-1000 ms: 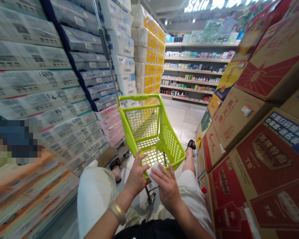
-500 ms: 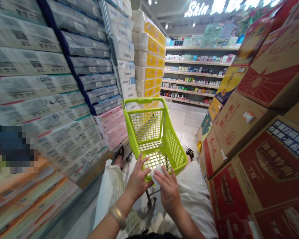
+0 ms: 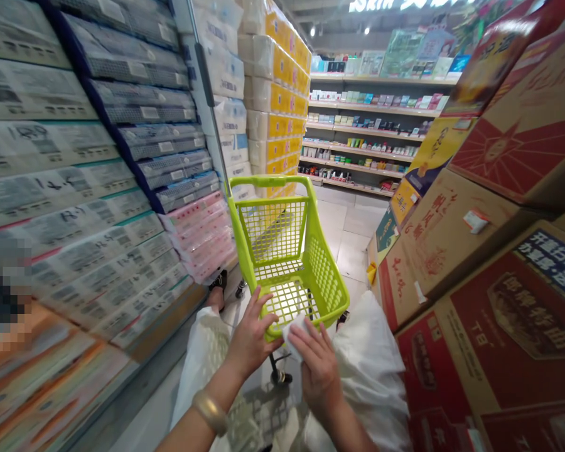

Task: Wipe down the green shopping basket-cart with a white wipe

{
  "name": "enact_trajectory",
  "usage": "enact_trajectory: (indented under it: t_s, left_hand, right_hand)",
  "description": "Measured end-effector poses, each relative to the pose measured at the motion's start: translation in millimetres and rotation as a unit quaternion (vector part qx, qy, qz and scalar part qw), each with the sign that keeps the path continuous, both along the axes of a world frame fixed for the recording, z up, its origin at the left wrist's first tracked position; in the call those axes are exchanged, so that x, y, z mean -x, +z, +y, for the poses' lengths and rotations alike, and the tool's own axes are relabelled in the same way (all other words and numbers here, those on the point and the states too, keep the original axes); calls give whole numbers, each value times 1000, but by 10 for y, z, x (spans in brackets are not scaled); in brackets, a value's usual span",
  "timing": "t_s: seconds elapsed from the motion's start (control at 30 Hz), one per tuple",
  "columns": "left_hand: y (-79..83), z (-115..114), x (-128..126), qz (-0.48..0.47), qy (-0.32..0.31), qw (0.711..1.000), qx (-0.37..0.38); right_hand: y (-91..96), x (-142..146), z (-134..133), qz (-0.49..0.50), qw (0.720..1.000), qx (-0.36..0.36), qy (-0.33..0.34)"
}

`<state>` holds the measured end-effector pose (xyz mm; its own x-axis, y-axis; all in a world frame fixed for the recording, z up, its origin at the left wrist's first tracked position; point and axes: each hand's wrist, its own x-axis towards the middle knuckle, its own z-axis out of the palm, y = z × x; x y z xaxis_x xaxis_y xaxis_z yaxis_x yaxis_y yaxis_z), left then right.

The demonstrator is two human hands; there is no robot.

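A lime-green plastic shopping basket cart stands between my knees, its near rim towards me. My left hand grips the near-left corner of that rim, fingers bent over the edge and thumb along it. Under the fingers of my right hand a white cloth or tissue is pressed against the near rim. No goods show inside the basket. A wheel of the cart is visible below the rim.
Stacked wrapped paper packs rise close on the left, with yellow-and-white packs beyond. Cardboard cartons pile up on the right. Shelves of small products stand ahead across the tiled floor.
The view has shifted a little, and the cart sits slightly further left in it. My right hand keeps the white cloth at the rim; my left hand stays on the corner.
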<state>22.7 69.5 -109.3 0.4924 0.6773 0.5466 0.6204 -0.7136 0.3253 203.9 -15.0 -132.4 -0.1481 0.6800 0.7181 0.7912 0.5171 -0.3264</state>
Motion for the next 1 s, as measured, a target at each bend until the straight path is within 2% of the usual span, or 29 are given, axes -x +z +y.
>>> enact_trajectory:
  t_s: [0.1, 0.17, 0.3, 0.37, 0.53, 0.6, 0.67, 0.77, 0.83, 1.0]
  left_hand:
    - [-9, 22, -15, -7, -2, 1000, -1]
    - [-9, 30, -24, -12, -7, 1000, -3]
    - [10, 44, -23, -19, -17, 1000, -9]
    - [17, 57, -14, -16, -19, 1000, -8]
    - [-7, 104, 0, -28, -18, 999, 1]
    - [-16, 122, 0, -28, -17, 999, 0]
    - [-12, 140, 1, -26, -19, 999, -1]
    - [19, 168, 9, -22, -26, 999, -3]
    - [43, 191, 21, -17, -27, 999, -5]
    - [55, 272, 67, 2, -24, 1000, -2]
  right_hand:
    - [-19, -234, 50, 53, 993, -18, -104]
    - [1, -223, 62, 52, 992, -18, -115]
    - [76, 80, 19, -39, 999, 18, 28]
    - [82, 109, 5, -48, 997, 28, 48]
    - [7, -306, 74, 44, 994, 6, -99]
    - [-6, -360, 117, 55, 990, -5, -128]
    - [0, -274, 144, 40, 994, -8, -101]
    - [12, -108, 166, -8, 1000, 9, -12]
    - [0, -137, 187, -15, 1000, 8, -1]
    - [-60, -488, 277, 63, 988, -37, -135]
